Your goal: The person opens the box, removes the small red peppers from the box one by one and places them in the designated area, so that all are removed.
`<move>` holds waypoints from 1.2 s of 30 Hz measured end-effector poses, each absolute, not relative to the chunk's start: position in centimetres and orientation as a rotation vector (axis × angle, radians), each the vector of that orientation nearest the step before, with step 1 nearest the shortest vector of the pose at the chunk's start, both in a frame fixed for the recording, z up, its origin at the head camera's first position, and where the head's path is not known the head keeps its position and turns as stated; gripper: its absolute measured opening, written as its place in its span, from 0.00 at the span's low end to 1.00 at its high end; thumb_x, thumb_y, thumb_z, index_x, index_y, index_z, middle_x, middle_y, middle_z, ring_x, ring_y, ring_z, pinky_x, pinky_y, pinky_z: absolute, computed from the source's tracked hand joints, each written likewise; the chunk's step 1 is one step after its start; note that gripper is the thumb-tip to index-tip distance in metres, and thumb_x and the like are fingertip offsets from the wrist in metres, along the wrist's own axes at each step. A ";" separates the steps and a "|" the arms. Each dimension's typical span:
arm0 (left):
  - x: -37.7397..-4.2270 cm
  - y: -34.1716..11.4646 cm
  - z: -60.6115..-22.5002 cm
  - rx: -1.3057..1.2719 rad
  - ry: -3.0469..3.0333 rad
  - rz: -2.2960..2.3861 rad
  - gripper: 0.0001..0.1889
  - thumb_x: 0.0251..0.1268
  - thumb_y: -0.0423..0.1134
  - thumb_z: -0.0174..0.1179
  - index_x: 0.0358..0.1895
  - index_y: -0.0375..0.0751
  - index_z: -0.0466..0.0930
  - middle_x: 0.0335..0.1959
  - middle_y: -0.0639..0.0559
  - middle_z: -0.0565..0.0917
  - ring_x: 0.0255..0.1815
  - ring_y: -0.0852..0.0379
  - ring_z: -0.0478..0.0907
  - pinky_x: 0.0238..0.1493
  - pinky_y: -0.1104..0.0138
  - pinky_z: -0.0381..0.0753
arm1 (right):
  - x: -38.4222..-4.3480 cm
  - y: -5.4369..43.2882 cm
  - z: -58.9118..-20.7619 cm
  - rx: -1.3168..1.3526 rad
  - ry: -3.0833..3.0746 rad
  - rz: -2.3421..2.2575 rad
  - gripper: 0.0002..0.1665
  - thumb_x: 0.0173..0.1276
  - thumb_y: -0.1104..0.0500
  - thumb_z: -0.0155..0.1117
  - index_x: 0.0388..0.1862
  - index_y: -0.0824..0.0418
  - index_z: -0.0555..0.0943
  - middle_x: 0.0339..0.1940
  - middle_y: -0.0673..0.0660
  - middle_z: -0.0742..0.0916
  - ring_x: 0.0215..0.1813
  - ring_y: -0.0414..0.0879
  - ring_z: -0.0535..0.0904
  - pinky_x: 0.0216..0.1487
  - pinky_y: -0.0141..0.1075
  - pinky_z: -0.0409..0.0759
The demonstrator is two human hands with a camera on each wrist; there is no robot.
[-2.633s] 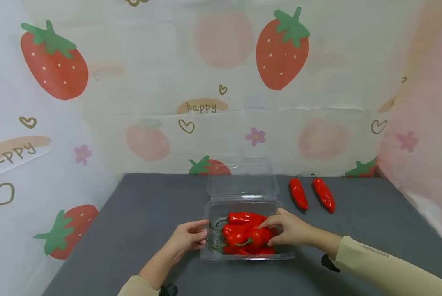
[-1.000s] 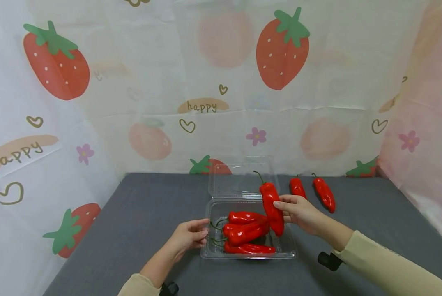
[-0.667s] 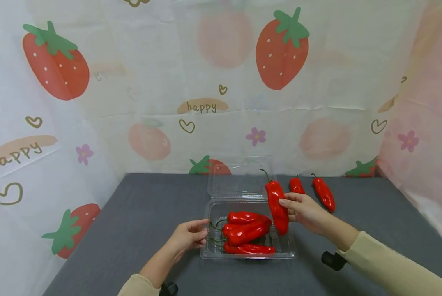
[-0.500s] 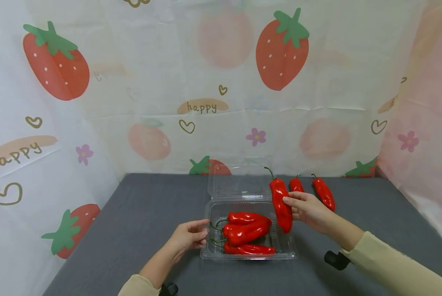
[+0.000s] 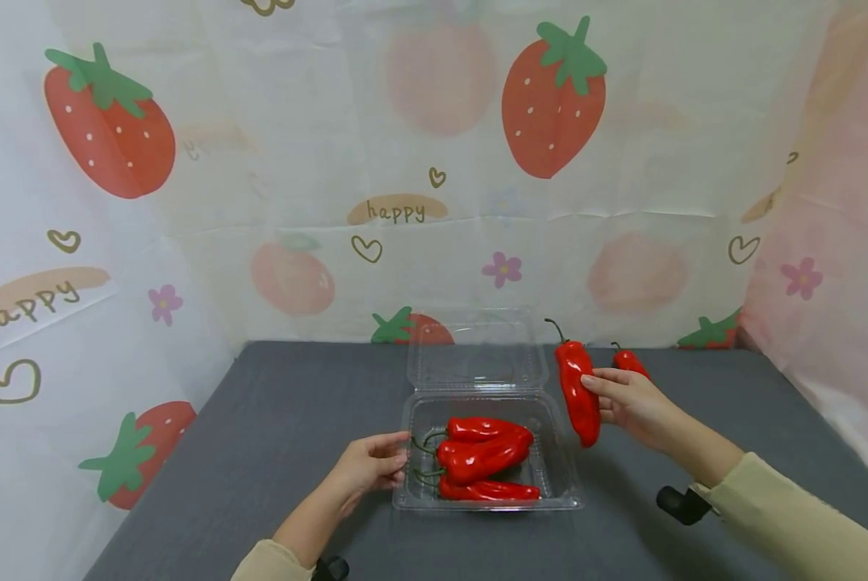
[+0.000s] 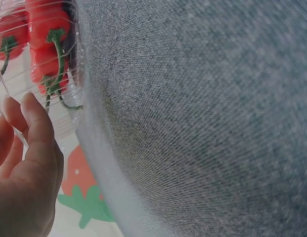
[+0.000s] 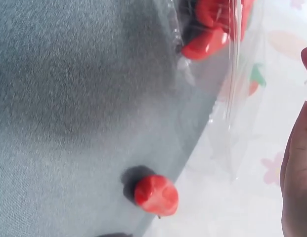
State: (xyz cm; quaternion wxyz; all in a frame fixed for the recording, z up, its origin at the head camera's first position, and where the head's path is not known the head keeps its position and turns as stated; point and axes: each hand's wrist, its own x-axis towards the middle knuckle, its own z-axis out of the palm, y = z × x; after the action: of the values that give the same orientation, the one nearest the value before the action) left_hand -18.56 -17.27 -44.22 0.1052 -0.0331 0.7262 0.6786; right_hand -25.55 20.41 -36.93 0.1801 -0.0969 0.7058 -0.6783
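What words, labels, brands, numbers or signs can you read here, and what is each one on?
"happy": middle tan oval on the back cloth.
"happy": left tan oval on the left cloth; first letter at the picture's edge.
Unreadable: faint mark, upper left; right tan patch.
None legible on the red peppers or clear box.

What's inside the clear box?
Several red peppers, lying on their sides. They overlap, so parts of some, and the floor of the clear box beneath, are covered; count unclear.
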 end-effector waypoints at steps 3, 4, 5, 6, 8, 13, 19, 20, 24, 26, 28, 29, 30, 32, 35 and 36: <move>-18.6 -17.3 -44.3 -0.100 2.141 1.997 0.23 0.67 0.25 0.56 0.65 0.22 0.67 0.38 0.47 0.82 0.25 0.61 0.78 0.31 0.68 0.81 | -25.7 21.0 -36.8 -0.259 2.001 -1.927 0.42 0.76 0.53 0.54 0.72 0.79 0.49 0.44 0.50 0.82 0.44 0.43 0.82 0.50 0.37 0.80; -18.7 -17.3 -44.3 -0.102 2.141 1.996 0.23 0.67 0.25 0.56 0.65 0.22 0.67 0.38 0.47 0.82 0.25 0.61 0.78 0.31 0.68 0.81 | -25.8 21.2 -36.7 -0.258 2.003 -1.929 0.42 0.76 0.53 0.54 0.72 0.79 0.49 0.44 0.49 0.82 0.44 0.43 0.82 0.49 0.37 0.81; -18.7 -17.3 -44.3 -0.103 2.141 1.995 0.23 0.67 0.24 0.56 0.65 0.22 0.67 0.38 0.47 0.82 0.25 0.61 0.78 0.31 0.68 0.81 | -25.8 21.5 -36.7 -0.258 2.001 -1.932 0.42 0.76 0.53 0.54 0.72 0.79 0.48 0.44 0.49 0.82 0.44 0.43 0.82 0.49 0.37 0.81; -18.7 -17.2 -44.4 -0.106 2.140 1.996 0.23 0.67 0.24 0.56 0.65 0.22 0.67 0.38 0.46 0.82 0.25 0.61 0.78 0.31 0.68 0.81 | -25.9 21.7 -36.6 -0.245 1.993 -1.941 0.42 0.76 0.53 0.54 0.72 0.79 0.49 0.44 0.49 0.82 0.43 0.42 0.82 0.49 0.36 0.81; -18.7 -17.2 -44.4 -0.111 2.140 1.997 0.23 0.67 0.24 0.57 0.65 0.22 0.68 0.39 0.46 0.82 0.24 0.61 0.78 0.31 0.68 0.81 | -26.1 22.1 -36.5 -0.232 1.988 -1.952 0.41 0.76 0.53 0.54 0.71 0.79 0.51 0.42 0.49 0.82 0.42 0.42 0.82 0.48 0.36 0.81; -18.7 -17.3 -44.4 -0.104 2.134 2.004 0.23 0.67 0.25 0.56 0.65 0.22 0.67 0.38 0.46 0.81 0.25 0.61 0.78 0.31 0.68 0.81 | -26.5 23.2 -36.4 -0.186 1.978 -1.983 0.39 0.76 0.52 0.55 0.70 0.77 0.52 0.40 0.47 0.83 0.41 0.42 0.82 0.46 0.35 0.81; -18.6 -17.4 -44.3 -0.071 2.131 2.014 0.23 0.67 0.24 0.56 0.65 0.21 0.67 0.37 0.47 0.81 0.24 0.62 0.77 0.31 0.69 0.81 | -27.2 24.4 -36.5 -0.134 2.051 -1.954 0.45 0.76 0.50 0.54 0.74 0.76 0.45 0.41 0.45 0.81 0.42 0.40 0.81 0.47 0.35 0.81; -18.6 -17.4 -44.3 -0.068 2.131 2.015 0.23 0.67 0.24 0.56 0.65 0.21 0.67 0.37 0.47 0.81 0.24 0.62 0.77 0.31 0.69 0.80 | -27.2 24.6 -36.5 -0.132 2.067 -1.945 0.46 0.76 0.50 0.54 0.74 0.76 0.45 0.41 0.44 0.81 0.42 0.40 0.81 0.47 0.35 0.81; -18.6 -17.3 -44.3 -0.070 2.130 2.016 0.23 0.67 0.24 0.56 0.64 0.21 0.67 0.36 0.48 0.81 0.24 0.62 0.77 0.30 0.69 0.80 | -27.5 25.5 -36.5 -0.126 2.090 -1.948 0.46 0.75 0.49 0.54 0.74 0.76 0.45 0.40 0.43 0.81 0.42 0.40 0.80 0.46 0.35 0.81; -18.7 -17.3 -44.3 -0.077 2.134 2.010 0.23 0.67 0.24 0.56 0.64 0.21 0.67 0.36 0.48 0.81 0.24 0.62 0.78 0.31 0.69 0.80 | -27.7 25.9 -36.6 -0.127 2.081 -1.967 0.46 0.75 0.49 0.54 0.74 0.76 0.45 0.39 0.43 0.81 0.41 0.40 0.80 0.46 0.34 0.81; -18.7 -17.3 -44.3 -0.082 2.137 2.003 0.23 0.67 0.24 0.56 0.65 0.22 0.67 0.37 0.47 0.81 0.25 0.62 0.78 0.31 0.68 0.81 | -27.8 26.4 -36.7 -0.127 2.057 -2.000 0.46 0.75 0.50 0.55 0.74 0.76 0.46 0.39 0.42 0.81 0.41 0.39 0.81 0.45 0.34 0.81; -18.7 -17.3 -44.3 -0.084 2.139 1.999 0.23 0.67 0.25 0.56 0.65 0.22 0.67 0.38 0.46 0.81 0.25 0.61 0.78 0.31 0.68 0.81 | -27.9 26.6 -36.7 -0.119 2.037 -2.022 0.45 0.75 0.50 0.56 0.74 0.76 0.48 0.39 0.42 0.82 0.41 0.40 0.81 0.45 0.34 0.81; -18.6 -17.3 -44.3 -0.086 2.140 1.995 0.23 0.68 0.25 0.56 0.65 0.22 0.67 0.39 0.45 0.81 0.25 0.61 0.78 0.31 0.68 0.81 | -28.0 26.9 -36.8 -0.116 2.025 -2.036 0.44 0.75 0.50 0.56 0.74 0.75 0.48 0.39 0.41 0.82 0.41 0.39 0.81 0.44 0.34 0.81; -18.6 -17.3 -44.3 -0.091 2.139 1.992 0.24 0.68 0.25 0.56 0.65 0.22 0.67 0.40 0.44 0.81 0.25 0.61 0.77 0.31 0.68 0.81 | -28.2 27.3 -36.9 -0.112 2.010 -2.055 0.44 0.74 0.50 0.56 0.74 0.75 0.48 0.38 0.41 0.82 0.40 0.39 0.81 0.44 0.34 0.81; -18.7 -17.3 -44.3 -0.091 2.138 1.995 0.23 0.68 0.25 0.56 0.65 0.22 0.67 0.40 0.44 0.81 0.25 0.61 0.77 0.31 0.68 0.81 | -28.5 27.8 -37.0 -0.094 2.000 -2.069 0.45 0.74 0.50 0.56 0.74 0.74 0.48 0.38 0.40 0.83 0.40 0.39 0.81 0.43 0.33 0.81; -18.7 -17.3 -44.3 -0.093 2.137 1.996 0.23 0.68 0.25 0.56 0.65 0.22 0.67 0.40 0.44 0.81 0.25 0.61 0.77 0.31 0.68 0.81 | -28.7 28.0 -37.1 -0.094 2.005 -2.065 0.46 0.74 0.50 0.56 0.75 0.74 0.47 0.38 0.40 0.83 0.40 0.39 0.81 0.43 0.33 0.81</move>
State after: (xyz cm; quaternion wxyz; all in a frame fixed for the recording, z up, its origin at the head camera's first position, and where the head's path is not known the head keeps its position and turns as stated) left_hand -18.68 -17.29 -44.27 0.1079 -0.0315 0.7262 0.6782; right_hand -28.65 27.98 -37.08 0.1307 -0.0324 0.6902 -0.7109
